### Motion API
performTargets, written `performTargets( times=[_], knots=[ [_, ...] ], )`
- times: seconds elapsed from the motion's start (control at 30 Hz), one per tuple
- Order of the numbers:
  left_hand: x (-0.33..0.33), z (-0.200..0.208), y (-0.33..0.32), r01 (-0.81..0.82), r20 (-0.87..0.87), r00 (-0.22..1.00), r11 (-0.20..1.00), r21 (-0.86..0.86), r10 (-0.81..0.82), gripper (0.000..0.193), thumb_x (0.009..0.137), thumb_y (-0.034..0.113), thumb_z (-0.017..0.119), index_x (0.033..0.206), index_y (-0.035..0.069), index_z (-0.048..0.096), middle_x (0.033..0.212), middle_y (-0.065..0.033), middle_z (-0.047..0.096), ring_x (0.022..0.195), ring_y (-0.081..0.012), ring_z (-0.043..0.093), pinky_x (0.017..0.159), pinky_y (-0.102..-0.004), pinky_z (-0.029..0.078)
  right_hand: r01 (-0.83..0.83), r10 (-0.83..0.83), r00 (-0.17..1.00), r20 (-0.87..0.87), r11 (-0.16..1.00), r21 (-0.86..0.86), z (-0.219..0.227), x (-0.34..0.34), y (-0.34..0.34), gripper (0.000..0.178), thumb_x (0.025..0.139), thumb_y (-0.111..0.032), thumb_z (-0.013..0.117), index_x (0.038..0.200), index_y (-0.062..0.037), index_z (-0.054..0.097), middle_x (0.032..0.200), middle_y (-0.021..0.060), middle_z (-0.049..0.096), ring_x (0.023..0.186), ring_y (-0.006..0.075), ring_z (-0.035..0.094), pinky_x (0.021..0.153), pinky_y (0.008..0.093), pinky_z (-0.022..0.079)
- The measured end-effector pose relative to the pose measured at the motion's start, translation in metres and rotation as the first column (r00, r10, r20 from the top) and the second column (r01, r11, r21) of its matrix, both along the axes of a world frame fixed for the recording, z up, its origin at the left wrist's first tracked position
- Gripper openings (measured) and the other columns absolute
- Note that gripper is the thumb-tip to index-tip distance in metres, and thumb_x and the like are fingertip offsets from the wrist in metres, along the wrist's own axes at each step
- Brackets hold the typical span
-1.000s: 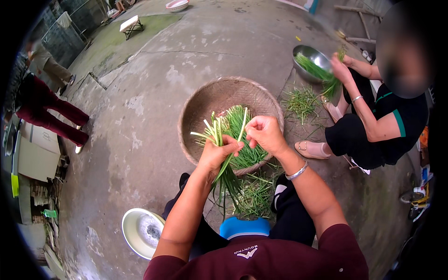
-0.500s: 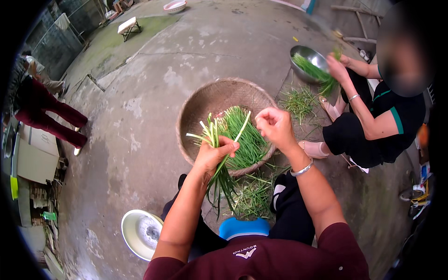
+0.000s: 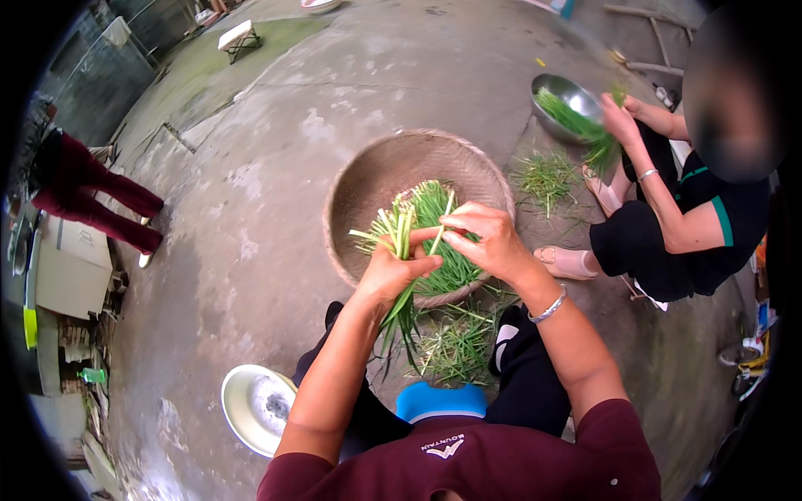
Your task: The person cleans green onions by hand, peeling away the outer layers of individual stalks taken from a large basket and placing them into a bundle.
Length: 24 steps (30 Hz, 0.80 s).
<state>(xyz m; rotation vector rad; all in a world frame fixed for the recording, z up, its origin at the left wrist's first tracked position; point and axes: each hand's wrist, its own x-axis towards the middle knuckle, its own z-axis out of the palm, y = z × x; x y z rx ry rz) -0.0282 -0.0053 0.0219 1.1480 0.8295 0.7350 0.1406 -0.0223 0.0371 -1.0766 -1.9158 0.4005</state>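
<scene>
My left hand (image 3: 394, 274) is closed round a small bunch of chives (image 3: 403, 321), pale stem ends up and green leaves hanging below the wrist. One stalk stands apart from that bunch, across the left forefinger. My right hand (image 3: 493, 242) pinches at the pale upper end of this stalk with thumb and forefinger, the other fingers bent. Both hands are above the near part of a round woven basket (image 3: 336, 204). Inside it lies a larger heap of chives (image 3: 451, 271), their pale ends toward the far left.
Trimmings (image 3: 455, 346) litter the ground between my feet, near a blue stool (image 3: 439, 401). A whitish basin (image 3: 238, 413) stands at my left. To the right, a seated co-worker (image 3: 677, 221) handles chives over a metal bowl (image 3: 543, 125), beside more trimmings (image 3: 547, 179). Another person (image 3: 100, 188) stands far left.
My right hand has come left and down onto the separate stalk's pale end; before, it was raised apart from it. The left hand keeps its bunch. The view has shifted slightly.
</scene>
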Motion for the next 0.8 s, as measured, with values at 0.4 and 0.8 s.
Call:
performTargets(
  times=[0.4, 0.8],
  knots=[
    [-0.001, -0.002, -0.003, 0.044, 0.127, 0.991, 0.998, 0.047, -0.049, 0.032, 0.059, 0.001, 0.062, 0.091, -0.001, 0.058, 0.056, -0.0036, 0.052, 0.050, -0.0087, 0.048, 0.046, -0.0205, 0.037, 0.059, -0.060, 0.995, 0.083, 0.998, 0.023, 0.012, -0.014, -0.007, 0.019, 0.059, 0.008, 0.054, 0.078, 0.0028, 0.056, 0.070, 0.0115, 0.055, 0.061, 0.0215, 0.055, 0.057, 0.0274, 0.044],
    [0.006, -0.003, -0.005, -0.045, 0.071, 0.996, 0.999, -0.002, 0.045, 0.035, 0.056, 0.002, 0.063, 0.090, 0.002, 0.058, 0.059, -0.0010, 0.052, 0.053, -0.0084, 0.048, 0.050, -0.0210, 0.038, 0.108, -0.113, 0.990, 0.089, 0.993, 0.053, 0.008, -0.011, -0.002, 0.016, 0.060, 0.007, 0.053, 0.075, 0.0025, 0.057, 0.069, 0.0122, 0.056, 0.062, 0.0231, 0.056, 0.056, 0.0279, 0.044]
  ],
)
